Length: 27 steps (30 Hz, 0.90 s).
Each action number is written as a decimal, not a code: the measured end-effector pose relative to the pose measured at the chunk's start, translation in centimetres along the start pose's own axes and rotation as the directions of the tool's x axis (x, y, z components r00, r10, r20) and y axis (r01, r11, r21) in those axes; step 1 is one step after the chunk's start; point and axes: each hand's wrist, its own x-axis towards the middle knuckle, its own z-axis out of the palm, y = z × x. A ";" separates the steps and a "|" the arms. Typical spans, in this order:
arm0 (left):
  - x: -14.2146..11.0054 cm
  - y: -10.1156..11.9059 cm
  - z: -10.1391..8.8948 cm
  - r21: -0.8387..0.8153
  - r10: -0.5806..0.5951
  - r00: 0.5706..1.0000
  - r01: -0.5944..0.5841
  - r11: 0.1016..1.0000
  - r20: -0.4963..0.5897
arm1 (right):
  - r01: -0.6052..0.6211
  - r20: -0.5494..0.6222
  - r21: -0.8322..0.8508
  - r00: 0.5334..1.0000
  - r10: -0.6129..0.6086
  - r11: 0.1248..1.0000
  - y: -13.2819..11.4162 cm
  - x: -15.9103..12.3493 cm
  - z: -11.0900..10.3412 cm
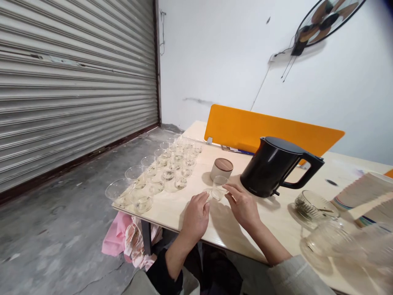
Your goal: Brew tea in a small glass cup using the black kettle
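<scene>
A small clear cup [218, 189] stands on the table in front of me, between my two hands. At its right side, my right hand [243, 206] has its thumb and fingers bent together at the cup's wall. My left hand [196, 214] is just left of the cup, its fingers curled and pressed together. Whether a small thing is pinched in that hand is too hard to see. Directly behind the cup sits a pale round canister [221, 169] with a brown wooden lid. A black electric kettle [270, 166] stands to the right of it.
Rows of clear cups [168, 174] with small dark bits inside fill the table's left side. On the right are a ribbed glass bowl [316, 205] with dried leaves and stacked clear cups [333, 239]. An orange divider [260, 127] crosses the back. Pink cloth [116, 237] hangs below.
</scene>
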 end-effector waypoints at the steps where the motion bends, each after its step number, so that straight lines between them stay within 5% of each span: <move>1: 0.0 0.0 0.0 0.000 -0.001 1.000 0.001 1.000 0.001 | -0.010 -0.024 0.010 1.000 0.010 1.000 0.4 0.0 -0.6; 7: 0.0 0.4 -0.2 0.015 -0.010 0.999 0.009 1.000 0.038 | -0.132 -0.151 0.065 0.979 0.140 0.989 2.6 3.1 -3.3; 13: 0.0 0.5 -0.2 0.003 -0.023 0.998 0.023 1.000 0.058 | -0.182 0.023 -0.109 0.982 0.185 0.977 2.6 9.5 -0.9; 19: 0.0 0.4 -0.1 -0.029 -0.024 0.998 0.026 0.999 0.051 | -0.242 0.328 -0.242 0.891 0.314 0.940 2.0 13.6 1.1; 27: -0.1 0.8 -0.4 -0.060 -0.041 0.998 0.044 0.997 0.047 | -0.288 0.231 -0.251 0.910 0.346 0.924 2.3 14.1 0.6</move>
